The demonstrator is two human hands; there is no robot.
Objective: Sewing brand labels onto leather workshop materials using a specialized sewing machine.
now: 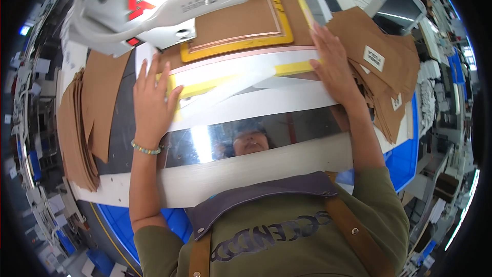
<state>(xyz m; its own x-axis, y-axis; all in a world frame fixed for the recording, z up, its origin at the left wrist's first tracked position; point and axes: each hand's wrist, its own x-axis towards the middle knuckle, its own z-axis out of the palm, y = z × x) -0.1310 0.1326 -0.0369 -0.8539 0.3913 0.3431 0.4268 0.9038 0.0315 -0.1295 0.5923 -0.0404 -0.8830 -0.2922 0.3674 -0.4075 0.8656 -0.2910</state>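
Under the white sewing machine head lies a sheet-like template with yellow tape strips across its white part. A brown fabric piece shows inside the template's yellow-edged frame. My left hand lies flat on the template's left edge, fingers stretched out and spread. On the right edge rests my right hand, its fingers extended toward the far side. Neither hand is wrapped round anything. The machine head covers the frame's far left part.
Brown fabric pieces are stacked on the left and lie in a loose pile with white labels on the right. A shiny metal plate lies in front of me. A screen stands at the far right; a blue bin is below.
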